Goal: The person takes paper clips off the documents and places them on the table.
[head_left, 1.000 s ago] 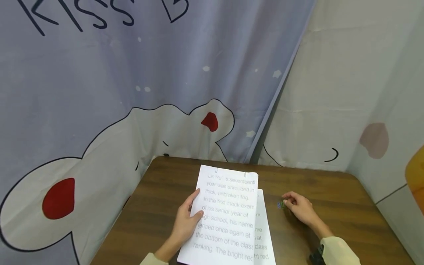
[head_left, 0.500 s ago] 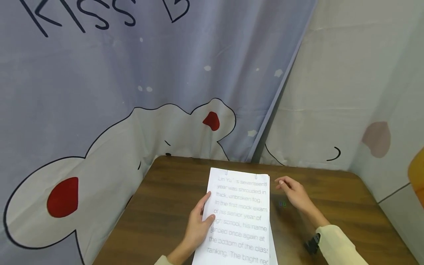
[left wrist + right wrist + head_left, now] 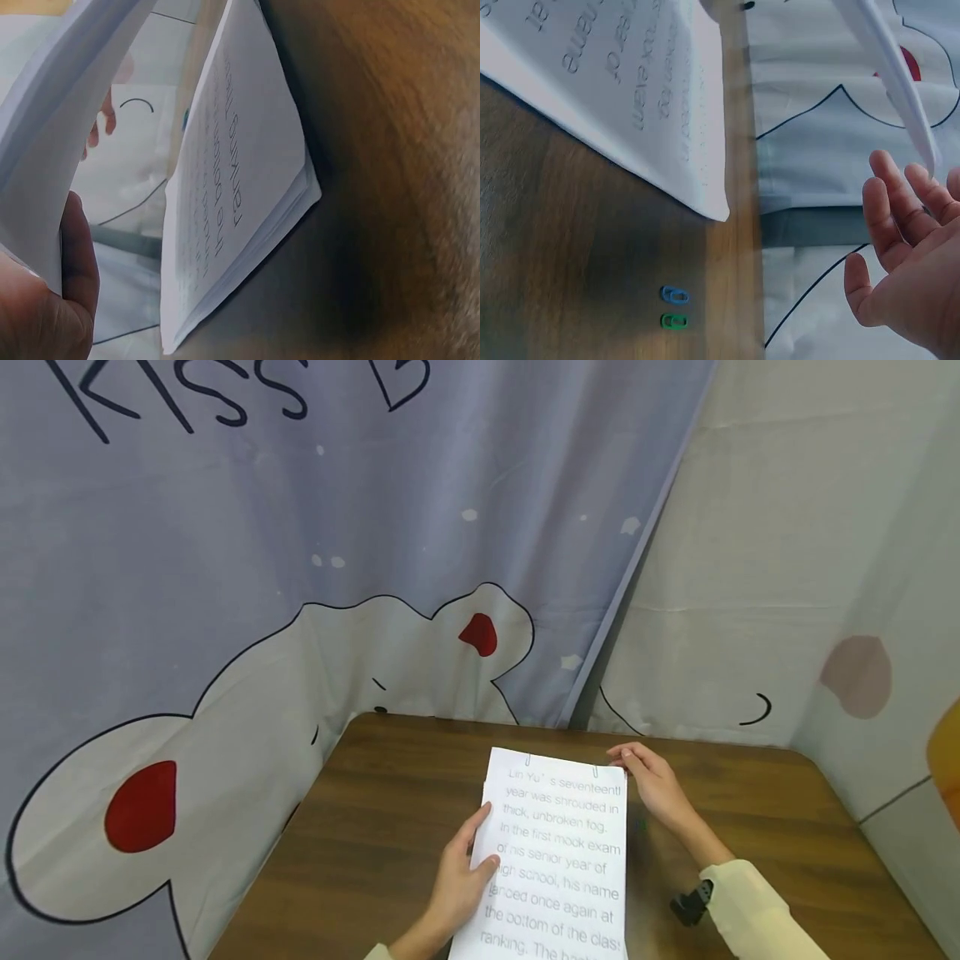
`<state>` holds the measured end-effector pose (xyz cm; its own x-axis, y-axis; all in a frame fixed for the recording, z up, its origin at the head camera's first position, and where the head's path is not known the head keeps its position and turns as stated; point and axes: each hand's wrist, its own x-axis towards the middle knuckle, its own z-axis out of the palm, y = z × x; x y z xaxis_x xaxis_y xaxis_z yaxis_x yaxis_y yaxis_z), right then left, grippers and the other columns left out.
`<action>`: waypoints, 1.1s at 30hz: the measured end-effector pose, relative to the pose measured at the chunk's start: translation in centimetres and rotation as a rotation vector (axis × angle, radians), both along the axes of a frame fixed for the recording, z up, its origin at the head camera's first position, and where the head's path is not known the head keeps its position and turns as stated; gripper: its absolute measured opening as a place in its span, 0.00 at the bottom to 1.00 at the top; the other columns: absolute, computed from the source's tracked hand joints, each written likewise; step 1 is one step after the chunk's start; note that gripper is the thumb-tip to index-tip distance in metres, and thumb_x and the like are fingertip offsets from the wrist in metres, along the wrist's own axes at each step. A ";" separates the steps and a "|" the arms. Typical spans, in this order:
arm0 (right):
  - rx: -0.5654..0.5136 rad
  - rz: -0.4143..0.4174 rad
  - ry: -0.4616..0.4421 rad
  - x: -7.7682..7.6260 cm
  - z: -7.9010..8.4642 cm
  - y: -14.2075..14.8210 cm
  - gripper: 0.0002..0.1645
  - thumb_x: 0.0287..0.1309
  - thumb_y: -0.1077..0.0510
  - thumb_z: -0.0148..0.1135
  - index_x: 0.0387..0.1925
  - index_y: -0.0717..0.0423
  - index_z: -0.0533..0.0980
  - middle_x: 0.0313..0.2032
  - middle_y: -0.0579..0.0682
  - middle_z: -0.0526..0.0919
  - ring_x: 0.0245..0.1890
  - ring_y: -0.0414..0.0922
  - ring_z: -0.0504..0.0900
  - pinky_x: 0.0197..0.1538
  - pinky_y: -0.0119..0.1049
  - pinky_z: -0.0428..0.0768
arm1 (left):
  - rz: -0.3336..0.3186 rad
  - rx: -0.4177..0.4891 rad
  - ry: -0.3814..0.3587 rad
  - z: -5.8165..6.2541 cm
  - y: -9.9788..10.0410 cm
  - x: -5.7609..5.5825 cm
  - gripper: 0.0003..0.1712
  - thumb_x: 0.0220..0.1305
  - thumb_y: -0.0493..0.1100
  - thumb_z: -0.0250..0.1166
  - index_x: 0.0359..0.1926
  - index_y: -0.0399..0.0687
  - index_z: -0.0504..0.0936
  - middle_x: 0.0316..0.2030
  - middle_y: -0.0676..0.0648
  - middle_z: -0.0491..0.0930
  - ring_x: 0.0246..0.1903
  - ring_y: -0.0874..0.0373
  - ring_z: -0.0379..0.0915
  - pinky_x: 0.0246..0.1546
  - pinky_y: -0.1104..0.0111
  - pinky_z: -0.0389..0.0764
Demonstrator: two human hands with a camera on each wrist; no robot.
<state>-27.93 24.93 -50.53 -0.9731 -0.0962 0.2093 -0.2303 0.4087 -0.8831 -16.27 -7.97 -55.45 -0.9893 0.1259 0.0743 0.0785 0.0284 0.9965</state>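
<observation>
A stack of printed sheets (image 3: 558, 860) is raised off the table in my left hand (image 3: 459, 877), the thumb over its front and fingers behind. Two paper clips, one of them this paper clip (image 3: 596, 771), sit on its top edge. At the top right corner is my right hand (image 3: 656, 789); in the right wrist view its loosely bent fingers (image 3: 889, 206) meet the corner, and no clip shows among them. Beneath the raised stack, a second stack of printed sheets (image 3: 240, 150) lies on the table. A blue paper clip (image 3: 674, 294) and a green paper clip (image 3: 674, 321) lie beside it.
The brown wooden table (image 3: 360, 827) ends at a printed curtain (image 3: 420, 660) behind and a white curtain (image 3: 720, 677) on the right. A black device (image 3: 692, 903) hangs at the right wrist.
My right hand has left the loose clips on the table and risen to the held stack's top right corner. My left hand has carried that stack to the right, over the lower stack.
</observation>
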 end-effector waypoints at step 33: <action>-0.077 0.156 -0.113 0.6 0.0 -0.3 0.14 0.66 0.66 0.68 0.51 0.68 0.79 0.39 0.60 0.86 0.29 0.44 0.87 0.30 0.36 0.88 | 0.030 0.023 0.003 -0.2 1.9 0.5 0.45 0.64 0.22 0.59 0.80 0.51 0.66 0.78 0.33 0.63 0.41 0.52 0.88 0.38 0.66 0.91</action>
<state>-27.34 24.59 -50.51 -0.9654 -0.2356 0.1122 -0.1833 0.3064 -0.9341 -15.79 -6.10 -55.67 -0.9923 0.0941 0.0802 0.0813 0.0076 0.9967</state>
